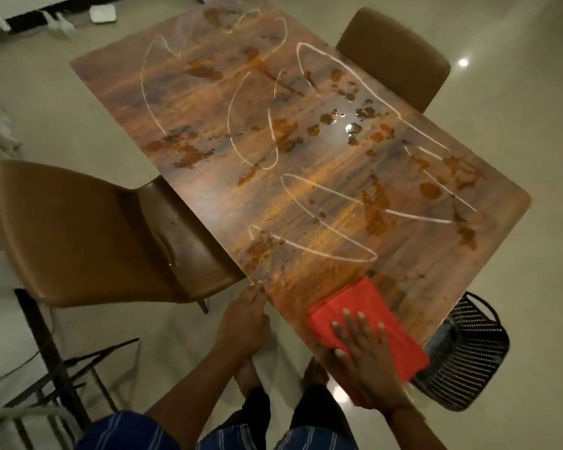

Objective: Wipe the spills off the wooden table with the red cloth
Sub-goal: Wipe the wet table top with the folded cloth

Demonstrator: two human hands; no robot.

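**Head view: red cloth pressed at the near corner of a spill-covered table**

The head camera looked down on a folded red cloth (368,323) lying at the near edge of the wooden table (189,102), close to its near right corner. The right hand (366,358) lay flat on top of the cloth, palm down, fingers (359,323) spread apart and extended, pressing rather than grasping. The left hand (244,323) sat at the table's near left corner, fingers curled together on the edge; how firmly it gripped could not be told.

Brownish-orange spills (182,147) were scattered over most of the tabletop, with wet, shining droplets (353,128) near the middle right and thin pale looping lines (325,241) running across the surface.

A tan padded chair (88,235) stood at the left side of the table, its seat partly tucked under the edge, and a second chair (394,56) stood at the far right side. A black mesh basket (468,355) rested on the floor just beyond the near right corner. Blue striped clothing (124,431) showed at the bottom.
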